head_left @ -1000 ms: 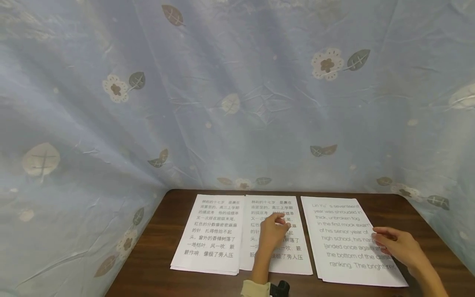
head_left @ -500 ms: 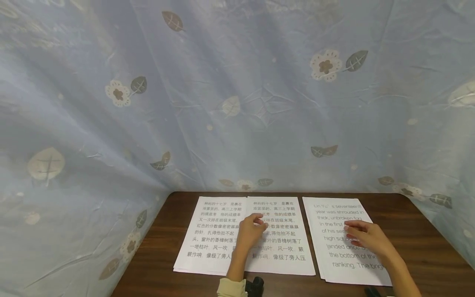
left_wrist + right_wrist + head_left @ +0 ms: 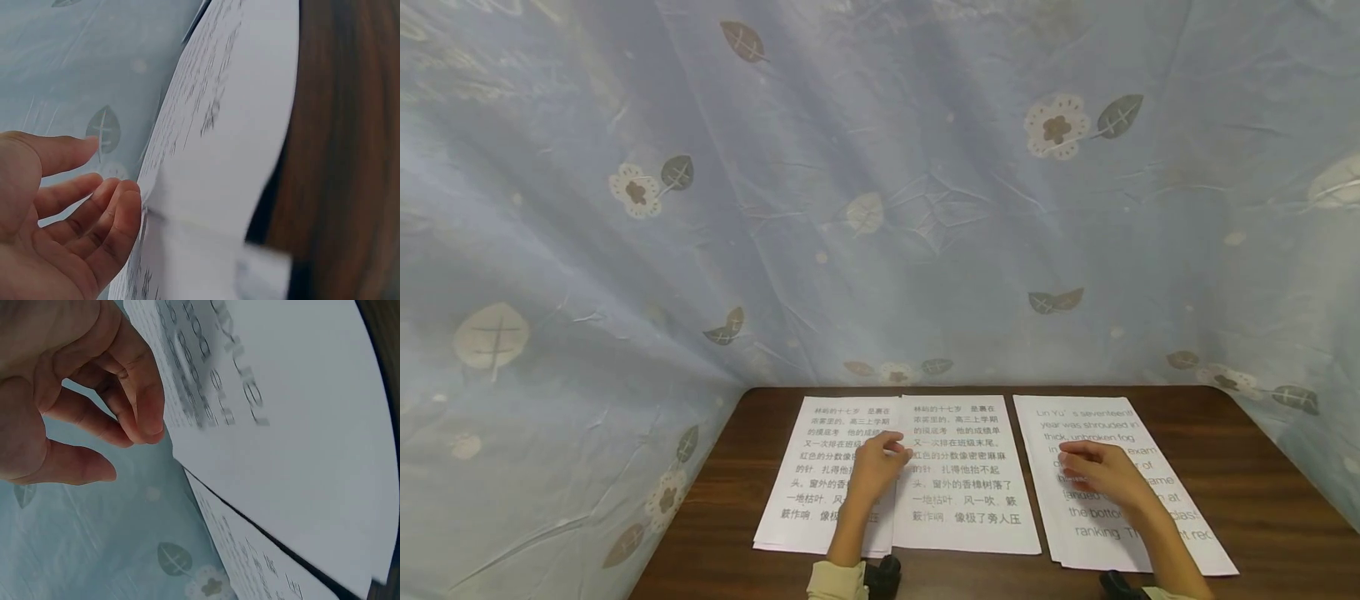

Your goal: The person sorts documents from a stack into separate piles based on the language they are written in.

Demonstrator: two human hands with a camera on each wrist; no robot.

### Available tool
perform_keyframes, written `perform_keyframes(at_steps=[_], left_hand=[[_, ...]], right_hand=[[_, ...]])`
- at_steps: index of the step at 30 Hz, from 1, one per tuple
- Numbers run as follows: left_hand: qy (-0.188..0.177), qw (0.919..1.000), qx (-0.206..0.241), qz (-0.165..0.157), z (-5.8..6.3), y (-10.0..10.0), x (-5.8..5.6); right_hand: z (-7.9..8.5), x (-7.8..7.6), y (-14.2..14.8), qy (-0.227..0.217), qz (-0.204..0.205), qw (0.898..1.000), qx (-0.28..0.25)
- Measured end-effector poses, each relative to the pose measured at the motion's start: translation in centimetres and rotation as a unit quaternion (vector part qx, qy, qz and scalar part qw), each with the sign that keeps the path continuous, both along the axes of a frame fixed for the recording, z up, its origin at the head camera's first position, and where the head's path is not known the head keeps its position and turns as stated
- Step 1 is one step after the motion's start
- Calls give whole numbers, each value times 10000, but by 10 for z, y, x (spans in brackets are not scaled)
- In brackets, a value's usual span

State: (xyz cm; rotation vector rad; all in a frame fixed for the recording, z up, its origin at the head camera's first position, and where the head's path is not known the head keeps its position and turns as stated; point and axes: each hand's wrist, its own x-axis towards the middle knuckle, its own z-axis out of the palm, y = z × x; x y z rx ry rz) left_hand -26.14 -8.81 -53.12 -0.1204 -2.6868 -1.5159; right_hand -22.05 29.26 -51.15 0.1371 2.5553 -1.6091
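Three stacks of printed paper lie side by side on the table. The left stack (image 3: 775, 521) and the middle stack (image 3: 962, 533) carry Chinese text; the right stack (image 3: 1037, 433) is in English. My left hand (image 3: 868, 471) hovers over the line where the left and middle stacks meet, fingers loosely bent and holding nothing. In the left wrist view its thumb (image 3: 65, 153) is apart from the fingers. Over the English stack is my right hand (image 3: 1105, 475), likewise holding nothing, its shadow falling on the print. The right wrist view shows its bent fingers (image 3: 147, 406) beside the page.
The dark wooden table (image 3: 715, 492) shows at both sides of the papers. A pale blue curtain (image 3: 880, 208) with leaf and flower prints hangs behind the table and along its left side. A narrow gap separates the middle and right stacks.
Both hands have moved left: the left hand from over the middle stack to the seam with the left stack, the right hand from the English stack's right edge to over its text.
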Motion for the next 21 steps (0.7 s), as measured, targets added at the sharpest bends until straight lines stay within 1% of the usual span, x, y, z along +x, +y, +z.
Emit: perform_keyframes(at_steps=[4, 10, 13, 17, 21], left_hand=[[-86, 9999, -72, 70, 0, -8, 0], [-208, 9998, -34, 43, 3, -17, 2], [-280, 9996, -52, 41, 4, -18, 3], [-299, 9995, -100, -39, 4, -19, 2], [-361, 9991, -187, -99, 3, -18, 1]], right_hand=[[0, -1, -12, -11, 26, 10000, -19], [0, -4, -28, -8, 49, 10000, -63], [0, -4, -36, -28, 58, 10000, -65], [-2, -4, -43, -17, 114, 9999, -63], [-4, -3, -49, 3, 151, 9998, 85]])
